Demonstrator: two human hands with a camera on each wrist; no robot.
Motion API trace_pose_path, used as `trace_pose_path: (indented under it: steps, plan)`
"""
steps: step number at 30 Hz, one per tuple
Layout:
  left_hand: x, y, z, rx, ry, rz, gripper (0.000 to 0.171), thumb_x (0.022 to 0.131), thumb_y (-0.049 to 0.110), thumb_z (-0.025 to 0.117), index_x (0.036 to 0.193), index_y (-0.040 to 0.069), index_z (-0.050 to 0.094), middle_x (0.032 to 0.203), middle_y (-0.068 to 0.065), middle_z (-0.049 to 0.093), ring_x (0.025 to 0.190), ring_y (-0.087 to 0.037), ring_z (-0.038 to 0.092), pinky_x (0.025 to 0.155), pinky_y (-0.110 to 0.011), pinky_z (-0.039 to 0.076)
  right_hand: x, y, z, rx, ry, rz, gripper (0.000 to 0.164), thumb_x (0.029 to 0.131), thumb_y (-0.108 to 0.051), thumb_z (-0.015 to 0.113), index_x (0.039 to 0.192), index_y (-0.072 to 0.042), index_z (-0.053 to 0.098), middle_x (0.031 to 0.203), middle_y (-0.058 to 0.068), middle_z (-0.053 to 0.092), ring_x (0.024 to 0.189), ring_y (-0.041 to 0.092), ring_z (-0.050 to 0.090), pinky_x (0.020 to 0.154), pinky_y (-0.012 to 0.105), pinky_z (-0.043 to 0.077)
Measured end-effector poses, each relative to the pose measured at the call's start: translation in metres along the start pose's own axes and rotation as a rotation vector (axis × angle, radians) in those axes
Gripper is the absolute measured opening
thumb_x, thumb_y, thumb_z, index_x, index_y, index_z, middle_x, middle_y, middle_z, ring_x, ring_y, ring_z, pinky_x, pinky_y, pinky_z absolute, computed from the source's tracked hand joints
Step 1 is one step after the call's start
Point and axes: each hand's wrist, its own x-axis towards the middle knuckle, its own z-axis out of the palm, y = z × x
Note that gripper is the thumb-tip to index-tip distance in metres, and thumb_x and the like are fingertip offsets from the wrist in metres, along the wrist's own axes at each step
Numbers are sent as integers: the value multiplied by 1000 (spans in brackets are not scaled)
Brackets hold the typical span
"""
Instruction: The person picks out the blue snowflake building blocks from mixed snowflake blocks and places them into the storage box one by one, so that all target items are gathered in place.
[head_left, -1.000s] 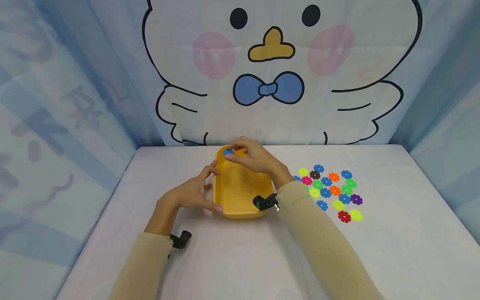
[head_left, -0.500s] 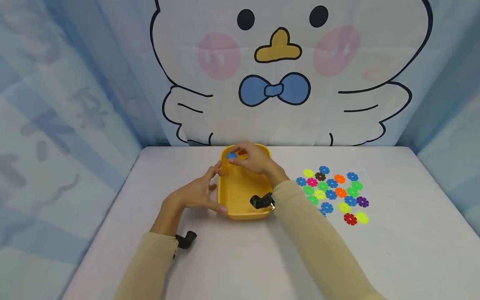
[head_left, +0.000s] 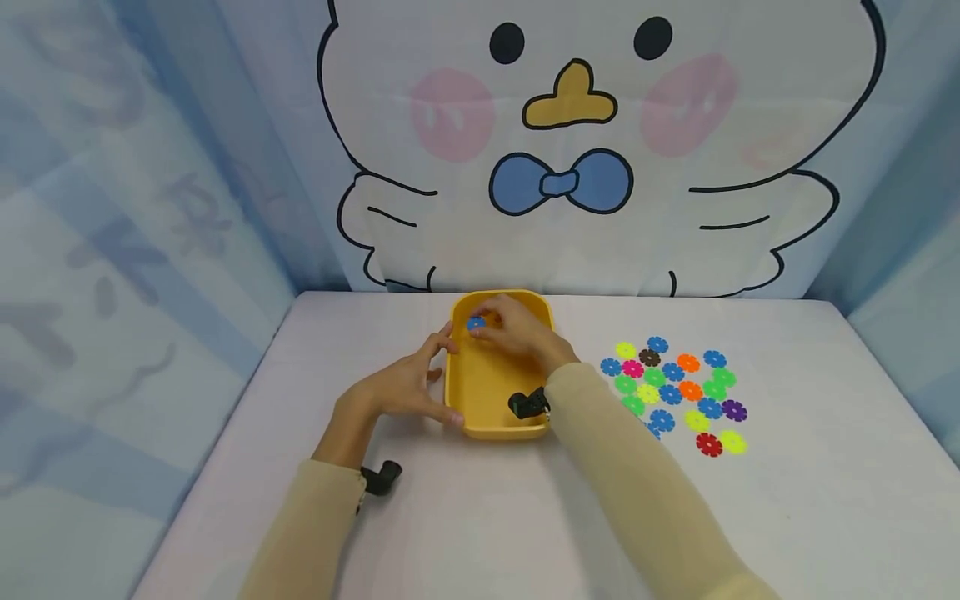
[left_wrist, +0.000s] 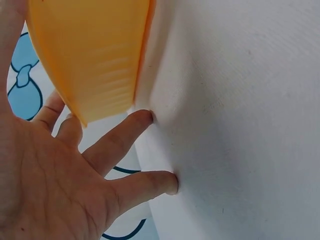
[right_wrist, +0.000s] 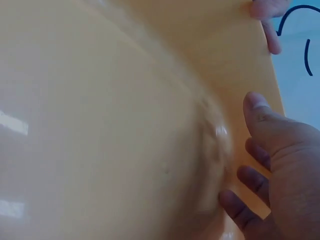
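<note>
A yellow tray [head_left: 491,392] stands at the far side of the white table. My right hand [head_left: 523,329] is over its far part, pinching a blue notched disc [head_left: 476,323] between thumb and fingers. In the right wrist view that disc is hidden behind the thumb [right_wrist: 262,112]. My left hand [head_left: 408,387] is spread along the tray's left side, thumb near the front corner and a fingertip at the rim. In the left wrist view the left hand [left_wrist: 60,180] has two fingers with their tips on the tabletop, beside the tray wall [left_wrist: 100,75].
Right of the tray lies a loose group of notched discs in several colours, among them a red one [head_left: 708,444], a purple one [head_left: 735,410] and a brown one [head_left: 649,357]. A printed cloth [head_left: 562,250] hangs behind the table's far edge.
The head view has turned slightly left, so everything appears shifted right. My right hand has come a little nearer and lower in the tray with the blue disc. My left hand stays at the tray's side.
</note>
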Motion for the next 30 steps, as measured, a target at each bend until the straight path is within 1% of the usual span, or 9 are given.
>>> trace_pose_path:
  steps: [1, 4, 7, 12, 16, 18, 21, 25, 30]
  plan:
    - [0, 0, 0, -3, 0, 1, 135, 71, 40, 95, 165, 27, -1, 152, 6, 33, 143, -40, 47, 122, -48, 33, 1, 0, 0, -1, 1, -6, 37, 102, -34, 65, 134, -16, 64, 144, 7, 54, 137, 29, 47, 122, 45, 35]
    - [0, 1, 0, -7, -6, -2, 134, 73, 39, 95, 165, 27, -2, 154, 4, 33, 144, -39, 46, 122, -49, 32, 1, 0, 2, -2, 5, -15, 37, 102, -32, 66, 135, -15, 64, 140, 9, 55, 132, 28, 50, 120, 44, 38]
    - [0, 1, 1, 0, -4, -6, 132, 73, 40, 94, 165, 28, 0, 156, 5, 33, 145, -37, 45, 123, -50, 32, 1, 0, 3, -4, -1, -21, 37, 101, -31, 67, 135, -16, 66, 130, 8, 56, 117, 26, 54, 109, 39, 46]
    - [0, -1, 1, 14, 14, -3, 120, 73, 42, 94, 161, 26, 13, 166, 7, 26, 145, -35, 45, 123, -53, 30, 2, -1, 5, -55, -35, -32, 36, 100, -28, 69, 133, -16, 68, 113, 8, 55, 100, 23, 53, 91, 34, 49]
    - [1, -1, 1, 5, 8, 19, 115, 73, 40, 94, 158, 22, 19, 170, 5, 20, 144, -35, 46, 123, -52, 30, 6, 0, 7, -96, -48, -33, 36, 99, -27, 71, 132, -14, 69, 107, 6, 58, 96, 22, 54, 87, 33, 49]
    - [1, -1, 0, 5, 4, 22, 115, 73, 40, 94, 158, 22, 19, 170, 4, 20, 144, -35, 47, 123, -51, 30, 8, 2, 9, -106, -51, -24, 36, 98, -28, 72, 131, -14, 69, 104, 5, 60, 94, 21, 55, 85, 32, 50]
    - [0, -1, 0, 9, -2, 13, 119, 73, 41, 94, 160, 24, 15, 169, 4, 23, 144, -34, 48, 123, -52, 30, 12, 3, 13, -121, -54, -12, 37, 98, -29, 72, 131, -15, 69, 100, 4, 63, 91, 20, 57, 83, 30, 51]
    - [-2, 2, 0, 14, 0, -3, 134, 72, 43, 95, 165, 30, -1, 159, 7, 34, 144, -33, 47, 123, -52, 30, 12, 5, 14, -120, -49, 4, 38, 97, -31, 73, 132, -16, 68, 96, 4, 62, 87, 20, 56, 79, 30, 50]
    - [-3, 3, 1, 30, 3, -7, 138, 70, 45, 95, 165, 32, -4, 157, 11, 33, 144, -32, 48, 124, -53, 28, 9, 5, 12, -108, -50, -2, 41, 97, -31, 73, 135, -16, 66, 94, 4, 61, 86, 20, 56, 77, 29, 49]
